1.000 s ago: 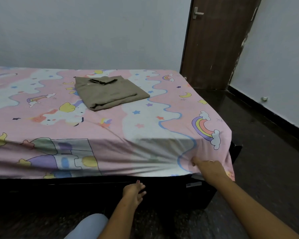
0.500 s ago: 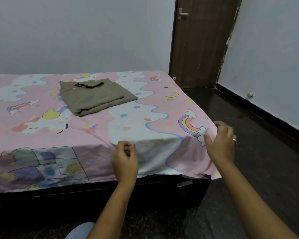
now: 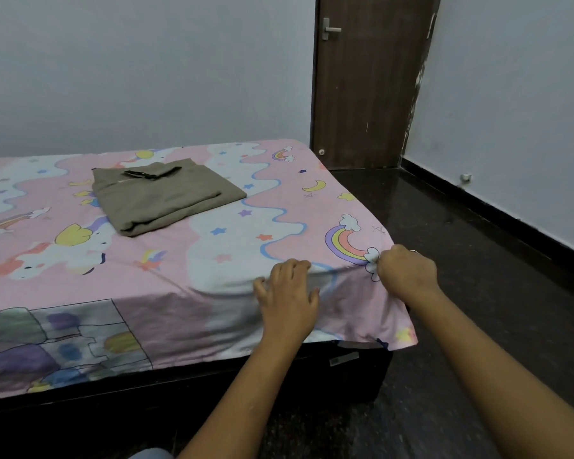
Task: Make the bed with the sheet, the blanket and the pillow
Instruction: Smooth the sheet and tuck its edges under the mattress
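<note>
Right hand (image 3: 406,271) grips a bunch of the sheet (image 3: 212,260) at the near right corner of the bed, fingers curled into the cloth just beside the printed rainbow. Left hand (image 3: 287,293) lies flat on the sheet at the near edge, fingers spread, holding nothing and pressing the cloth down. The 2 hands are near each other but apart.

Sheet, pink cartoon print, covers all of the mattress top in view. Its near side hangs loose over the dark bed frame (image 3: 345,376), and the corner flap sticks out to the right, not tucked. Creases run left from the left hand.

Folded blanket (image 3: 166,197), olive-brown, sits on the sheet toward the far side, left of centre, well apart from both hands. Pillow not in view. Brown door (image 3: 362,81) is closed at far right, with dark floor (image 3: 494,293) right of the bed.

Judged step: 1 of 3, fitting the sheet, squaring the near right corner. The next move likely calls for pulling that corner taut toward near right while the left hand pins the cloth, then folding the hanging flap under the mattress. Risk: too hard a pull drags the blanket along or shifts the sheet off the far side
</note>
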`<move>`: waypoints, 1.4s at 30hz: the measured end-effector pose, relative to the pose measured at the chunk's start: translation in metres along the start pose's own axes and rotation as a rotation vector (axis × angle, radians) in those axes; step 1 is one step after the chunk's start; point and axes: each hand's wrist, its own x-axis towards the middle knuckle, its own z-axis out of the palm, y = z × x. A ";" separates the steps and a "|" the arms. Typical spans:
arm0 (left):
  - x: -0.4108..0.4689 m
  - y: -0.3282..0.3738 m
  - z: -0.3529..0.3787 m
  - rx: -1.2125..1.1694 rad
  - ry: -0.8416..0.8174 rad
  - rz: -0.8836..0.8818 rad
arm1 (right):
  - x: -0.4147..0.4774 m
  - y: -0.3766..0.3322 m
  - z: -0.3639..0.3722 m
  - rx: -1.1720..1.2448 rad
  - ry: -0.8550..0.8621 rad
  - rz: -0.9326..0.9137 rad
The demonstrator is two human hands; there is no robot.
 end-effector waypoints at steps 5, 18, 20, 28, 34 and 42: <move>0.005 0.025 0.011 0.146 -0.183 0.149 | -0.007 0.011 -0.002 0.066 0.036 0.149; -0.008 0.029 0.006 0.220 -0.423 0.178 | -0.001 -0.035 0.032 -0.136 -0.012 0.106; -0.013 0.028 0.007 0.188 -0.419 0.191 | -0.002 -0.035 0.036 -0.087 0.000 0.139; -0.009 0.013 0.001 0.185 -0.313 0.259 | -0.014 -0.026 0.032 -0.036 -0.052 0.122; 0.001 0.024 -0.003 0.175 -0.360 0.258 | -0.032 -0.030 0.069 0.341 -0.175 0.293; 0.001 0.017 -0.002 0.193 -0.325 0.313 | -0.040 -0.032 0.101 0.347 -0.291 0.326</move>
